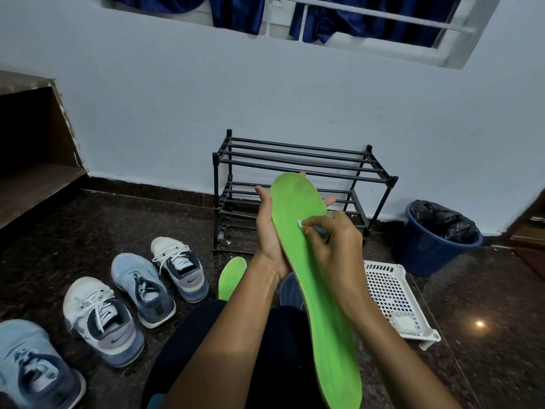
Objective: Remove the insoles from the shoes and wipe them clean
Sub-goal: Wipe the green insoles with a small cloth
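Observation:
A long bright green insole [321, 290] stands tilted in front of me, toe end up. My left hand [269, 231] holds it from behind and along its left edge, fingertips showing past the far side. My right hand [333, 240] pinches a small white wipe [300, 223] with a dark handle-like piece and presses it on the insole's upper half. A second green insole [231, 277] lies on the floor beside my left forearm. A dark blue insole or shoe part [290, 287] shows behind the green one.
Several sneakers stand in a row on the dark floor at left, white-and-grey ones [180, 267] [101, 318] and light blue ones [141, 287] [35, 370]. A black shoe rack [295, 160] stands against the wall. A white perforated basket [395, 299] and a blue bin [436, 240] are at right.

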A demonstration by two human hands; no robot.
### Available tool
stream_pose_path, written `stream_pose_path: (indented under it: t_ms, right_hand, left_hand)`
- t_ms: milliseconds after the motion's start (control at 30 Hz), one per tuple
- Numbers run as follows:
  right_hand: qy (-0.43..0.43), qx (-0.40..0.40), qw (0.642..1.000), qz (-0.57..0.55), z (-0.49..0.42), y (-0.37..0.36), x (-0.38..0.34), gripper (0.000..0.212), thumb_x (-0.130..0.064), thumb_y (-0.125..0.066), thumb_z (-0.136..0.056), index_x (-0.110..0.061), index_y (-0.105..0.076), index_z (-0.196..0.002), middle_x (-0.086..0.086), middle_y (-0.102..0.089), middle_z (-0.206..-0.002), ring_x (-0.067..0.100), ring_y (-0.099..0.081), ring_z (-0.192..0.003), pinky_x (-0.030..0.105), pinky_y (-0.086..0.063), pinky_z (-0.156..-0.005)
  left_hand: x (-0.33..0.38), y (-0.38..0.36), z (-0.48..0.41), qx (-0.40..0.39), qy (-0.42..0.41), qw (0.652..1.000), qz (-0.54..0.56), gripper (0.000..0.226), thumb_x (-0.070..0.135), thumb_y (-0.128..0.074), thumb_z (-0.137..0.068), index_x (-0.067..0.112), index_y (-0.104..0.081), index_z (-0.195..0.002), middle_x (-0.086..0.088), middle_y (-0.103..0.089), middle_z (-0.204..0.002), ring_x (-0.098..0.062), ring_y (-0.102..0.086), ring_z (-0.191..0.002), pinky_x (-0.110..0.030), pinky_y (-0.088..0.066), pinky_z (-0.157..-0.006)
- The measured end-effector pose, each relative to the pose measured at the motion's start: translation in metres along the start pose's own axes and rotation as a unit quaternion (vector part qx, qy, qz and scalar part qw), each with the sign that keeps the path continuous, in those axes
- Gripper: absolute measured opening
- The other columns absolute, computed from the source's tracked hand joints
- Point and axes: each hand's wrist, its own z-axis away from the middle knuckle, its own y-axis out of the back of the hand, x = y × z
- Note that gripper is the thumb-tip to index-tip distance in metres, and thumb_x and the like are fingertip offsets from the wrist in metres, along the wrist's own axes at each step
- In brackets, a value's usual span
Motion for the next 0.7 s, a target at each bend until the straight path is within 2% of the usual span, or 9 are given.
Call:
stream_pose_path:
  t_ms: [67, 167, 267, 333, 433, 533, 700]
  right_hand:
    - [0.001, -0.013, 1.0, -0.008, 0.004, -0.001, -0.001, 0.01, 0.003, -0.067, -0.078, -0.003, -0.071, -0.083, 0.003, -0.057, -0.08, 0.011, -0.054, -0.073, 0.008, -0.037, -0.066]
    - [-0.012, -0.049, 0.997, -0.058, 0.012, 0.002, -0.006, 0.009, 0.003, -0.068, -0.077, -0.004, -0.072, -0.082, 0.0, -0.058, -0.077, -0.006, -0.055, -0.069, -0.001, -0.034, -0.065]
    - [-0.011, -0.065, 0.995, -0.076, 0.018, 0.004, -0.008, 0.008, 0.001, -0.069, -0.077, -0.005, -0.073, -0.082, -0.003, -0.057, -0.074, -0.012, -0.053, -0.074, 0.0, -0.034, -0.062]
    - [-0.007, -0.057, 0.996, -0.062, 0.015, 0.004, -0.006, 0.007, 0.001, -0.068, -0.077, -0.004, -0.072, -0.081, -0.004, -0.054, -0.075, -0.008, -0.053, -0.074, 0.0, -0.034, -0.064]
    - [0.001, -0.022, 1.0, -0.009, 0.004, 0.003, -0.001, 0.007, 0.003, -0.067, -0.078, -0.003, -0.071, -0.081, -0.002, -0.051, -0.077, 0.007, -0.051, -0.073, 0.002, -0.034, -0.067]
    - [0.002, -0.007, 1.0, 0.009, 0.0, 0.001, 0.001, 0.008, 0.004, -0.067, -0.078, -0.002, -0.071, -0.082, 0.0, -0.052, -0.077, 0.015, -0.052, -0.073, 0.005, -0.035, -0.067]
    - [-0.015, -0.051, 0.997, -0.053, 0.011, 0.002, -0.004, 0.009, 0.001, -0.069, -0.077, -0.006, -0.073, -0.081, -0.006, -0.055, -0.074, -0.004, -0.054, -0.07, 0.001, -0.035, -0.064]
  left_hand:
    - [0.001, 0.0, 0.0, -0.002, -0.003, 1.0, -0.001, 0.08, 0.076, -0.011, -0.082, 0.027, -0.051, -0.132, -0.034, -0.051, -0.129, -0.038, -0.06, -0.105, -0.041, -0.054, -0.083]
    - [0.001, 0.001, -0.001, -0.005, -0.006, 1.0, 0.006, 0.079, 0.077, -0.013, -0.081, 0.028, -0.055, -0.127, -0.032, -0.055, -0.126, -0.032, -0.062, -0.089, -0.036, -0.054, -0.074]
    - [0.0, 0.002, -0.002, -0.011, -0.005, 1.0, 0.01, 0.079, 0.078, -0.015, -0.08, 0.029, -0.057, -0.125, -0.032, -0.053, -0.129, -0.03, -0.063, -0.085, -0.036, -0.054, -0.074]
    - [-0.001, 0.001, -0.002, -0.007, -0.003, 1.0, 0.011, 0.08, 0.077, -0.016, -0.079, 0.027, -0.055, -0.128, -0.033, -0.053, -0.128, -0.032, -0.063, -0.089, -0.036, -0.054, -0.075]
    - [-0.001, -0.001, -0.001, -0.013, 0.001, 1.0, 0.011, 0.083, 0.076, -0.017, -0.079, 0.025, -0.048, -0.135, -0.033, -0.053, -0.128, -0.036, -0.061, -0.099, -0.039, -0.055, -0.08]
    - [-0.001, -0.001, -0.001, -0.01, 0.004, 1.0, 0.014, 0.082, 0.076, -0.014, -0.081, 0.025, -0.048, -0.135, -0.033, -0.053, -0.129, -0.036, -0.062, -0.099, -0.041, -0.055, -0.08]
    - [0.001, 0.0, -0.002, 0.003, -0.003, 1.0, 0.021, 0.079, 0.077, -0.012, -0.083, 0.026, -0.058, -0.123, -0.033, -0.055, -0.126, -0.034, -0.06, -0.091, -0.037, -0.054, -0.075]
